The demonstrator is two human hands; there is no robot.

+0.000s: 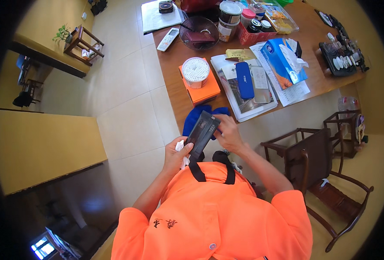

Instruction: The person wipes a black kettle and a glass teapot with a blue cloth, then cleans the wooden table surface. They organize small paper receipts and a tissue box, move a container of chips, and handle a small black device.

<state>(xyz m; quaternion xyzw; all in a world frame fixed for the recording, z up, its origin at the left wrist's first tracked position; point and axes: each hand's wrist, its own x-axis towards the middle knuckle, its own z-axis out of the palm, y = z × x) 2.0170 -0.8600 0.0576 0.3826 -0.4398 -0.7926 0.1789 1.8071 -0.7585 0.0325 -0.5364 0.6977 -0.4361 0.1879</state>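
A flat, dark rectangular box (203, 132) with small light print is held tilted in front of my waist. My left hand (173, 157) grips its lower left end, thumb on top, and also has a crumpled white tissue (180, 145) against the palm. My right hand (229, 134) has its fingers closed at the box's upper right edge; the fingertips are partly hidden behind it. Just past the box, a blue cloth (193, 119) lies at the near table corner. Behind that, a round tub of cotton swabs (196, 71) stands on an orange box (205, 92).
On the wooden table (174, 80) lie magazines (231, 93) with a blue case (244, 80), a tissue box (283, 63), a cordless phone (168, 39), a wire basket (187, 42), several jars (229, 21) and a tea tray (337, 58). A wooden chair (311, 160) stands at right.
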